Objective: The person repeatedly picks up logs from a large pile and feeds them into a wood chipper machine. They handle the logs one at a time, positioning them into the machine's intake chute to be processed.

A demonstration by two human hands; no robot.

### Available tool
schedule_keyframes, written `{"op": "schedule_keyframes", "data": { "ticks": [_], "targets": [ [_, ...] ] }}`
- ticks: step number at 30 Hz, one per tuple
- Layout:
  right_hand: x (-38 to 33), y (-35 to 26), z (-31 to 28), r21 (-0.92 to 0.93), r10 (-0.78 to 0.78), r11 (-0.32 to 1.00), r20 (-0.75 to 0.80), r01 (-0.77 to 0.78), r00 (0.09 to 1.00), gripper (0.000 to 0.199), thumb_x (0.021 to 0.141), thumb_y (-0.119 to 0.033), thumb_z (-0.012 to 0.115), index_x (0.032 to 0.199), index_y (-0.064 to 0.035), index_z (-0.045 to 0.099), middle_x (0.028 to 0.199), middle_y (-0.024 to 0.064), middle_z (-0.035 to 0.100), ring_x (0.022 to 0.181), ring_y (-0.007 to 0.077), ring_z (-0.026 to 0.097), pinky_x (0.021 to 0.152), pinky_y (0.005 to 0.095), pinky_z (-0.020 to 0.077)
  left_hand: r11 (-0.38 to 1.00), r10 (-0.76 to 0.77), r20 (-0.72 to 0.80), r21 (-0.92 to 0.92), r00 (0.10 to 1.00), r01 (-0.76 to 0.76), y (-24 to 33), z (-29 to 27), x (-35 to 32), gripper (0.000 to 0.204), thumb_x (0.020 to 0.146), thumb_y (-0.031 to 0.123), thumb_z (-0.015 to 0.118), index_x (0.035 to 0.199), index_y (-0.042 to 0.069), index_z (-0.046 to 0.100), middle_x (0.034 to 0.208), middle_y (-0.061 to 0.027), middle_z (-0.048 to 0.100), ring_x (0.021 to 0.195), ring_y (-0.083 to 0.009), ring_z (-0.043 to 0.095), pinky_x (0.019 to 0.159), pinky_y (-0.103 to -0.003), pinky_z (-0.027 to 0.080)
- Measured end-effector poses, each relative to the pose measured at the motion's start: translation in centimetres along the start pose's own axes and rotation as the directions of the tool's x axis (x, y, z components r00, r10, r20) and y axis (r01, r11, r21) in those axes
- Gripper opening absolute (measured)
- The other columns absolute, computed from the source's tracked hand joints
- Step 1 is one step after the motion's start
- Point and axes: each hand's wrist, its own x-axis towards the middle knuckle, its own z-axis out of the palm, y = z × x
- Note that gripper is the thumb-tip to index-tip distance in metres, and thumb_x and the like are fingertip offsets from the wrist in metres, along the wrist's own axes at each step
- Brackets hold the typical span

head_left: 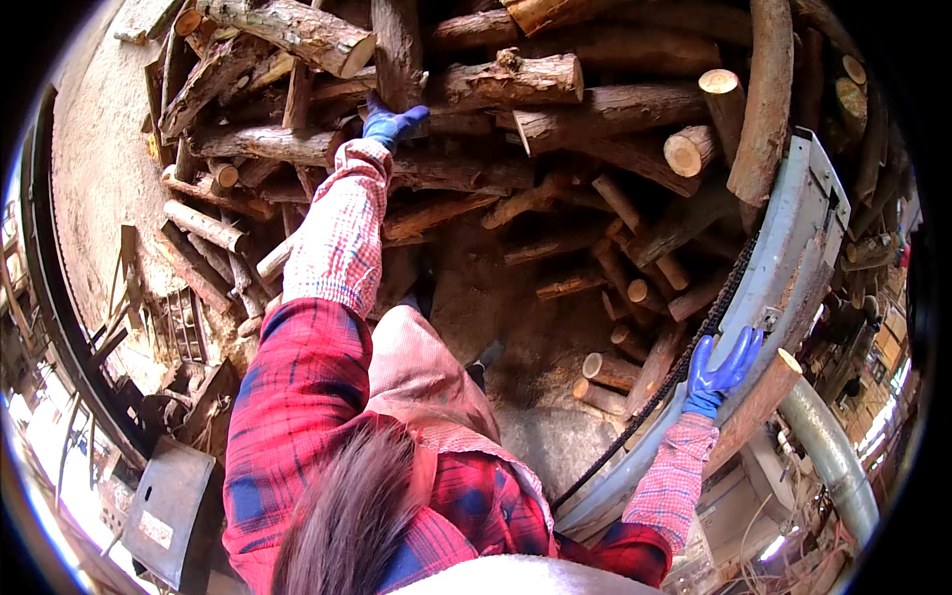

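Observation:
My left hand (pixel 389 123), in a blue glove, reaches far ahead to the woodpile. Its thumb and fingers spread around the near end of a thick log (pixel 398 55) that points toward me. My right hand (pixel 722 375), in a matching blue glove, is open with its fingers stretched out over a grey metal conveyor frame (pixel 769 268). Close beside that hand, a peeled-looking log (pixel 759 402) lies slanted along the frame. Whether the palm touches the log or only the metal, I cannot tell.
Stacked logs (pixel 516 81) fill the far side, and shorter pieces (pixel 610 370) lie on the ground ahead. A dark chain (pixel 684 362) runs along the frame. A metal pipe (pixel 828 451) sits at right, a grey metal box (pixel 171 508) at lower left.

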Motion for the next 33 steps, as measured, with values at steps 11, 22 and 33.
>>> {"op": "schedule_keyframes", "data": {
  "ticks": [11,22,33],
  "targets": [
    [1.4,-13.5,1.8,0.515,0.187,0.848,-0.068,-0.126,0.980,0.082,0.078,-0.040,0.076,0.139,-0.0015,0.039,0.142,0.0241,0.040,0.131,0.0399,0.039,0.107,0.0479,0.0358,0.653,0.323,0.402,-0.750,0.857,0.106,5.9,-1.0,-28.9,0.051,0.081,0.028,0.069,0.122,0.002,0.055,0.105,-0.0046,0.063,0.094,-0.0147,0.061,0.084,-0.030,0.050],
    [-9.0,-26.3,-0.6,0.376,-0.293,-0.552,0.748,-0.744,0.596,0.073,0.079,-0.032,0.075,0.135,-0.0018,0.039,0.117,0.0117,0.056,0.103,0.0210,0.057,0.092,0.0357,0.0490,0.947,0.281,0.508,-0.286,0.814,-0.148,1.4,-1.2,-52.5,0.072,0.082,0.036,0.072,0.139,0.005,0.040,0.122,-0.0184,0.056,0.110,-0.0269,0.058,0.095,-0.039,0.047],
    [-1.1,6.5,-15.8,0.932,0.248,0.361,-0.071,-0.023,0.966,0.110,0.065,-0.036,0.083,0.148,0.0014,0.021,0.145,0.0230,0.036,0.133,0.0318,0.039,0.111,0.0377,0.0332,0.713,0.698,0.450,-0.514,0.558,-0.478,12.4,11.5,-60.5,0.073,0.082,0.026,0.077,0.141,0.009,0.039,0.119,-0.0147,0.059,0.108,-0.0221,0.059,0.096,-0.035,0.047]
  ]
}}
